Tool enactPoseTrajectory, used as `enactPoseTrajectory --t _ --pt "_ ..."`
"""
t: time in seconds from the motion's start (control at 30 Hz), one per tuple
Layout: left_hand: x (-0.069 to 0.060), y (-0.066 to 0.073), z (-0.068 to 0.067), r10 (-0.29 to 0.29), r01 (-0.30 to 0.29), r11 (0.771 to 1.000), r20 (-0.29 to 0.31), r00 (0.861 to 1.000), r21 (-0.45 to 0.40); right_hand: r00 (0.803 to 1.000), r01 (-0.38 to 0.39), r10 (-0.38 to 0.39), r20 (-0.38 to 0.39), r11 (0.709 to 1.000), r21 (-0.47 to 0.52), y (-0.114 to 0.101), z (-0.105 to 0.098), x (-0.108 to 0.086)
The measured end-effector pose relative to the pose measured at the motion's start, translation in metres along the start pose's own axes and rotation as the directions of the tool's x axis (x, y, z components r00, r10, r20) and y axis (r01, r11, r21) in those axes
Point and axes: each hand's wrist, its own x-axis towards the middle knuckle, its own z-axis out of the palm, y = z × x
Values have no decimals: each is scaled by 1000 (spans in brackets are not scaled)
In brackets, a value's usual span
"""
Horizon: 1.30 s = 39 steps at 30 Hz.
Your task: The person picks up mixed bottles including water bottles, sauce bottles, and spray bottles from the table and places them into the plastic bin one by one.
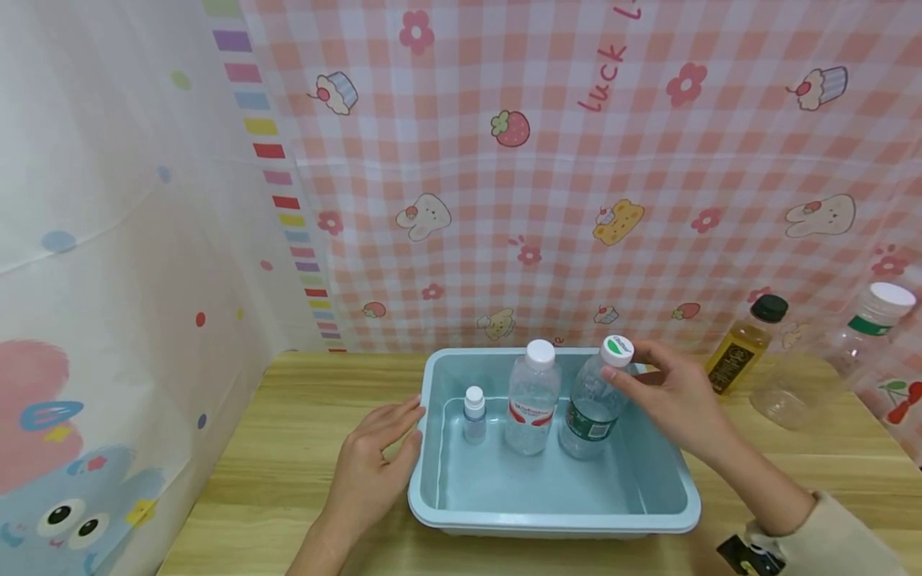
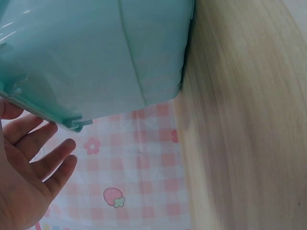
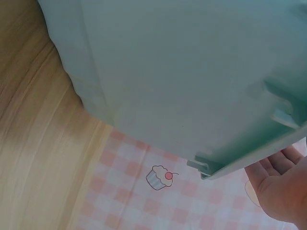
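The green-labelled bottle (image 1: 592, 416) stands inside the blue-green tub (image 1: 555, 522), toward its right side, and our right hand (image 1: 680, 400) has it pinched near the white cap (image 1: 617, 350), thumb on the near side and a finger on the far side. Our left hand (image 1: 370, 452) holds nothing: its fingers lie loose, with the tips against the tub's left rim. The bottle seems to lean a little toward our right hand, and we cannot tell whether its base sits flat on the tub's floor. The red-labelled bottle (image 1: 532, 414) stands just beside it, and the small bottle (image 1: 475, 416) is further left. We judge that a narrow hold so high up is the weak point: if our pinch slipped on the smooth plastic, the bottle could swing, tip against its red-labelled neighbour and perhaps send that into the small one. Pushing against the wall could slide the tub along the table (image 1: 288, 448), as our left fingertips seem only to steady it. A wide sweep of our right arm to that side could also knock the oil bottle (image 1: 736, 356) or the large clear bottle (image 1: 807, 384), both outside the tub.
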Motion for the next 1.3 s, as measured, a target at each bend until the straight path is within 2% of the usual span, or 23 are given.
enactPoseTrajectory --t 0.37,0.8,0.97,1.3 --pt "0 1 0 -6 6 1000 2 1000 -6 1000 22 -22 6 1000 -6 3 2 1" --pt "0 0 0 -2 2 1000 -3 1000 -5 999 -13 14 29 1000 -18 4 2 1" --pt "0 0 0 1 -1 1000 -3 1000 -6 1000 -2 3 23 999 -38 3 1 0" --pt "0 0 0 10 -10 1000 -8 1000 -9 1000 -1 1 1 999 -50 0 -10 -5"
